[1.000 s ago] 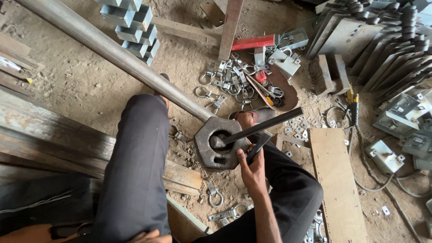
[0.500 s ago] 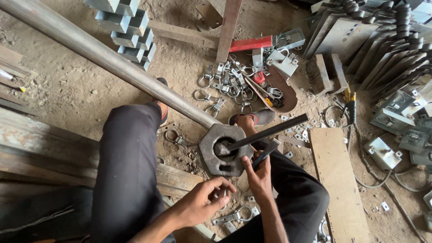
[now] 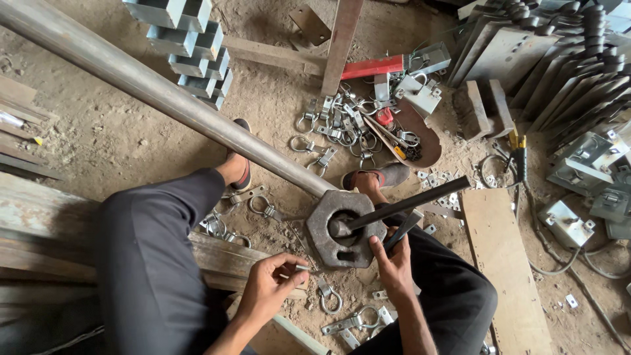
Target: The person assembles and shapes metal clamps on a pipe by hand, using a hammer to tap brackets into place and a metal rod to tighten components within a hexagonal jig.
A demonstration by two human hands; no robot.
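Note:
A heavy hexagonal steel block with a round hole sits on the dirt floor between my legs, at the end of a long steel pipe. A dark steel bar slants out of the hole toward the right. My right hand rests at the block's lower right edge, gripping a short dark rod. My left hand is just left of the block, pinching a small metal piece between its fingertips. A bent metal clamp lies on the floor below the block.
Several metal clamps lie in a heap beyond the block, beside a red bar. Stacked square tube pieces stand at the back left, wooden planks at the left, a board at the right, metal brackets far right.
My left hand came into view from below and moved up to the block's left side with a small piece. The right hand stays by the block; the view shifted slightly.

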